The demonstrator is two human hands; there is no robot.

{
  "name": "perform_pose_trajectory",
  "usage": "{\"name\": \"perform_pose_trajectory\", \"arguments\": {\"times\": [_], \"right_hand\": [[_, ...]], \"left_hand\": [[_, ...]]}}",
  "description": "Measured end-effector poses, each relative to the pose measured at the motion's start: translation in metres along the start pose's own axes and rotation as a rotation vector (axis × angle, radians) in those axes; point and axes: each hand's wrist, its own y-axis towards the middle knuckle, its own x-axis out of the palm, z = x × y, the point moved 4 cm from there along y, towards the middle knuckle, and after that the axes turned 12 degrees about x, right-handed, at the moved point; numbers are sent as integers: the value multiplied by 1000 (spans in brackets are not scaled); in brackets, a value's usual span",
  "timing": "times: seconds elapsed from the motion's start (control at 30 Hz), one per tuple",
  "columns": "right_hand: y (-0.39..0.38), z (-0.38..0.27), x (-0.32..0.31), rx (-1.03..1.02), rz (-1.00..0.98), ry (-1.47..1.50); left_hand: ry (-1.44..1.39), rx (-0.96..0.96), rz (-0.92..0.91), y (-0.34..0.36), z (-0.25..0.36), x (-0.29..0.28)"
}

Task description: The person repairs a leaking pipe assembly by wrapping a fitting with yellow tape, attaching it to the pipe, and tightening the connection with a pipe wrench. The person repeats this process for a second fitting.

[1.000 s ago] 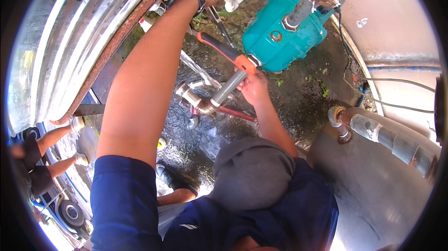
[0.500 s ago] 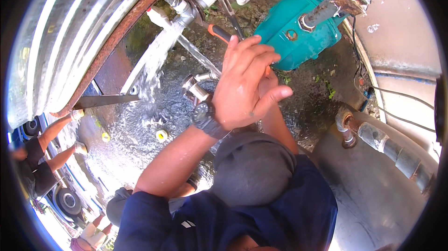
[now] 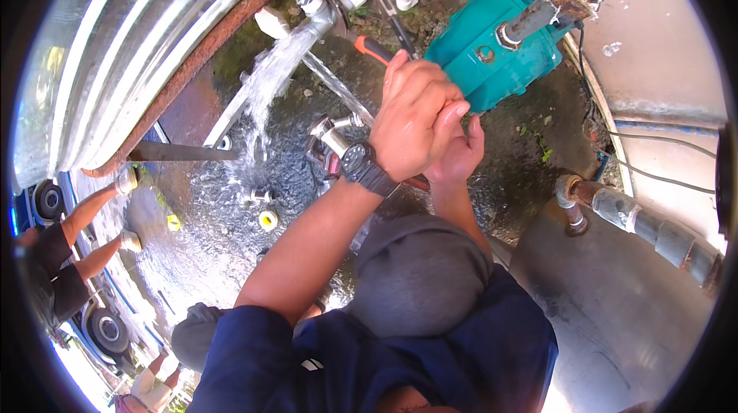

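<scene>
The teal pump [image 3: 492, 48] sits on the wet ground just beyond both hands. The left hand [image 3: 419, 117], fingers curled, overlaps the loosely bent right hand [image 3: 457, 158]; whether either grips anything, I cannot tell. The black wristwatch [image 3: 356, 159] has markings too small to read; the dark blue shirt [image 3: 246, 359] bears a small white mark [image 3: 310, 364].

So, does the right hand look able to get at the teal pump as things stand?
Probably yes: the right hand is near the teal pump, and nothing visible blocks the gap, though the left hand partly covers the right one.
</scene>
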Motion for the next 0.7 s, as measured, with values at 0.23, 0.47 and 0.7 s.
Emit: {"name": "perform_pose_trajectory", "arguments": {"times": [0.23,0.47,0.7], "right_hand": [[16,13,-46,15,249,-526],[12,13,-80,93,380,-1241],[-38,-33,-90,445,460,-1621]], "left_hand": [[-7,-60,44,0,5,-5],[-44,-76,111,-15,20,-41],[-196,-574,533,-158,-42,-128]]}}
